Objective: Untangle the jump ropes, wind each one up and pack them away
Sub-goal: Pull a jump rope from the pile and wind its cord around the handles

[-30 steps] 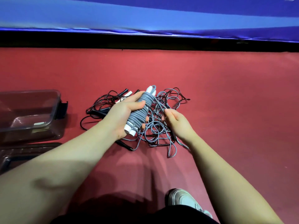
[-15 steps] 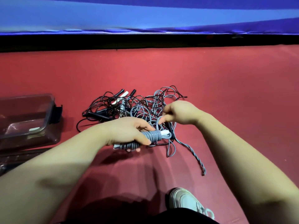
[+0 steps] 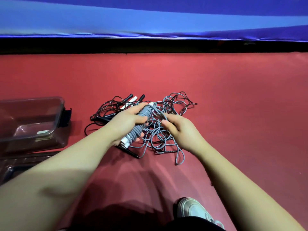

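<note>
On the red floor [image 3: 233,97], the clear box [image 3: 55,124] sits left, the rope tangle [image 3: 176,104] ahead. The wound grey rope [image 3: 141,122], level half a second ago, now tilts above the tangle, your left grip [image 3: 126,120] wrapped round it; your right grip [image 3: 181,129] pinches a grey strand [image 3: 160,114] beside it.

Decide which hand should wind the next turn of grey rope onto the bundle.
Probably right. The right hand pinches the loose grey rope beside the bundle, which the left hand grips.
</note>
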### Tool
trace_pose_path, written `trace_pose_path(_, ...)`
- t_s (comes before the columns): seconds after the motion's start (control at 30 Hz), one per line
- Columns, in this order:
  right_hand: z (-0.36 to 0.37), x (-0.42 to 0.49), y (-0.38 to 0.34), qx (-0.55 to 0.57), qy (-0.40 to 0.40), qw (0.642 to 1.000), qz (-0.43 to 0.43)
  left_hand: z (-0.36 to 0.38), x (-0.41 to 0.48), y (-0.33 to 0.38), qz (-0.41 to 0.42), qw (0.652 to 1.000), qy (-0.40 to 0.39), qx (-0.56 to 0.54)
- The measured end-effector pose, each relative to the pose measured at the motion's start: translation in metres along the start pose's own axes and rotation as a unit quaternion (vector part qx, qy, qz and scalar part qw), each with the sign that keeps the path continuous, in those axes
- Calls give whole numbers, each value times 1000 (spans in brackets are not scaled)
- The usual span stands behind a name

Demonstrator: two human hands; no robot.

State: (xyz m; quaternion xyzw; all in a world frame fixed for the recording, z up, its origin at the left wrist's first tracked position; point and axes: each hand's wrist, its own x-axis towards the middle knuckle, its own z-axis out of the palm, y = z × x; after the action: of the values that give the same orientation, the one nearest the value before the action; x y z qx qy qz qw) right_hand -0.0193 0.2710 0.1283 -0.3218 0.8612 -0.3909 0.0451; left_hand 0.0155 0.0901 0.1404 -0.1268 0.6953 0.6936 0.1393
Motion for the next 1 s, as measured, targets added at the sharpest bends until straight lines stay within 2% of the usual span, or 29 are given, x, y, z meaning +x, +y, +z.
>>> trace_pose_path(0.13, 3, -4, 9, 117, 91, 988, 31, 9, -13, 12, 36, 981, -100, -160)
trace_pose_path(0.2, 1, -2, 16, 64, 126, 990, 9, 11, -18, 15, 41, 968, -146, -202)
trace_pose_path(0.27, -2, 1, 23, -47, 159, 986, -21, 10, -18, 15, 35, 959, -173, -219)
trace_pose_path(0.33, -6, 4, 23, -160, 193, 967, -49, 8, -18, 15, 26, 956, -186, -224)
trace_pose_path(0.47, -9, 9, 18, -291, 218, 928, -82, 9, -19, 16, 27, 960, -161, -225)
trace_pose_path(0.63, -4, 10, 16, -329, 225, 913, -84, 13, -20, 19, 40, 975, -114, -184)
trace_pose_path(0.83, -7, 15, 10, -352, 263, 892, -111, 19, -17, 17, 133, 986, -65, -76)
trace_pose_path(0.9, -4, 19, 7, -335, 244, 904, -102, 25, -17, 20, 173, 983, -24, -53)
trace_pose_path(0.93, -1, 20, 6, -292, 218, 926, -96, 25, -16, 22, 184, 981, -3, -57)
trace_pose_path(1.0, 4, 19, 4, -82, 152, 983, -67, 22, -17, 26, 203, 977, 18, -68)
